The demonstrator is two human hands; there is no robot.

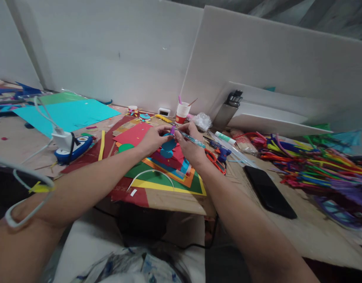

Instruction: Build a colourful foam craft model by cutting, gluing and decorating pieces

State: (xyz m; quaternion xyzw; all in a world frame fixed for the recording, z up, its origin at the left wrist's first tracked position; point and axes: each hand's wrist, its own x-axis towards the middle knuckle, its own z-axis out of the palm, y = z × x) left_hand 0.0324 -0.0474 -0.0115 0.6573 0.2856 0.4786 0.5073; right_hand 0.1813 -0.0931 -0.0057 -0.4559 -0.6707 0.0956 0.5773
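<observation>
A small purple piece (173,130) is pinched between the fingertips of my left hand (155,139) and my right hand (190,142), which meet over the stacked papers. A clear bluish pen (195,141) lies across my right hand, held in its fingers. Just below the fingertips are blue paper circles (169,144); whether a hand touches them is unclear. Under both hands lie red paper (135,135), green paper (157,177) and yellow-edged sheets. A thin white curved strip (153,171) rests on the green paper.
A white plug on a blue power strip (77,148) stands at left, its cable near my left arm. Orange scissors (215,162), a blue glue gun (224,153) and a black phone (268,191) lie at right, before colourful pipe cleaners (313,161). Paper cups (182,113) stand behind.
</observation>
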